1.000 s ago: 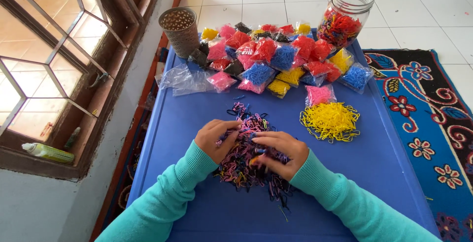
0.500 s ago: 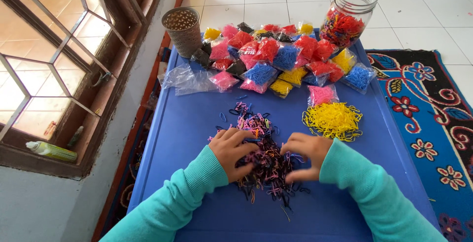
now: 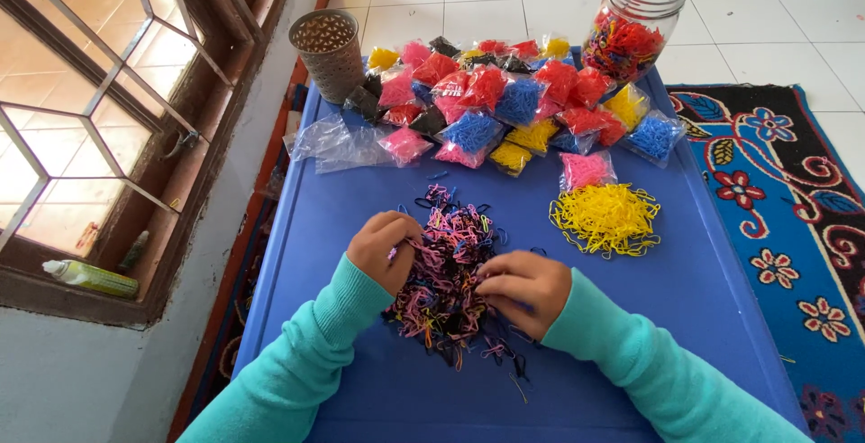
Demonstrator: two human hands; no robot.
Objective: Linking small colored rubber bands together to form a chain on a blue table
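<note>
Left hand (image 3: 386,249) curled, fingertips pinching strands at the 9 o'clock edge of the mixed pink-black band pile (image 3: 448,267), mid blue table (image 3: 360,389). Right hand (image 3: 524,290) half-closed, pressed on the pile's 4 o'clock side. Yellow band heap (image 3: 605,219) at 2 o'clock, apart.

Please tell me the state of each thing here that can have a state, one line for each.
Left hand: curled, fingers in the mixed bands.
Right hand: curled, resting on the mixed bands.
Mixed pile of bands: loose, tangled.
Yellow bands: loose heap.
Glass jar: open, partly filled.
Mesh cup: upright.
Small bags: filled, heaped.
</note>
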